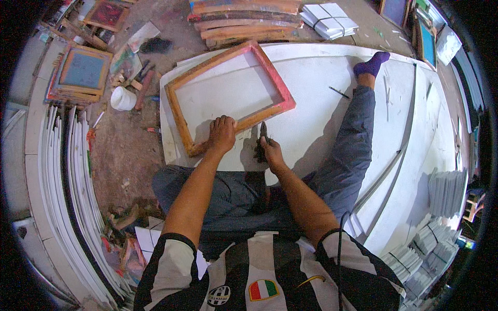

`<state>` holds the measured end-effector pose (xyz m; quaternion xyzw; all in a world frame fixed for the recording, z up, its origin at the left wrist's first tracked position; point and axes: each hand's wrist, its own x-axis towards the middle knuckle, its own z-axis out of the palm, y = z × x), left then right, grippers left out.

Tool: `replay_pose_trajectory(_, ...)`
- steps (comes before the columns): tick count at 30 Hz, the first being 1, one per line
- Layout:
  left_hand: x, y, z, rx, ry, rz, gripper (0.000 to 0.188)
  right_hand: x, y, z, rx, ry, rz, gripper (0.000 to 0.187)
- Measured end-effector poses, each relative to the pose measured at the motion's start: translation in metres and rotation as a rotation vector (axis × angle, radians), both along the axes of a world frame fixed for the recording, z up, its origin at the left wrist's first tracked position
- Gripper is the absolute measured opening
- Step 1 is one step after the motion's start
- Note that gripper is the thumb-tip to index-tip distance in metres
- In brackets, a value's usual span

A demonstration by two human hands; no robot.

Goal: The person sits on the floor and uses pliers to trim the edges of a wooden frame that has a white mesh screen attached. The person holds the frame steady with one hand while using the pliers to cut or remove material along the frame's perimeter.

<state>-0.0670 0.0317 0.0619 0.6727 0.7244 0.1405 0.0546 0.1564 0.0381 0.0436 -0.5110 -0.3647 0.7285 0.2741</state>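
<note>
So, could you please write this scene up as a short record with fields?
Left hand: curled over the near rail of the wooden frame
Right hand: holding a dark tool, perhaps pliers
Frame colour: brown, pinkish-red along its right side
Work surface: white sheet
Left floor: white bucket
Beyond the sheet: strapped white stack
Right foot: purple sock

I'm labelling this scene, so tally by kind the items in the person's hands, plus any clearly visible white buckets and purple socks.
Wooden frame, at the left hand: 1
Dark hand tool, in the right hand: 1
White bucket: 1
Purple sock: 1
Total: 4
</note>
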Motion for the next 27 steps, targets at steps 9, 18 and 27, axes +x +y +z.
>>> replay_pose_trajectory(9, 0.005, -0.001, 0.019, 0.090, -0.054, 0.002, 0.016, 0.005, 0.004, 0.001, -0.077, 0.067, 0.076, 0.051)
replay_pose_trajectory(18, 0.006, -0.008, 0.017, 0.214, -0.125, 0.020, 0.017, -0.001, 0.003, 0.030, -0.061, 0.171, 0.223, 0.049)
replay_pose_trajectory(27, -0.016, -0.012, 0.017, 0.163, -0.327, 0.108, 0.026, -0.017, 0.013, 0.059, -0.231, 0.106, 0.467, 0.049)
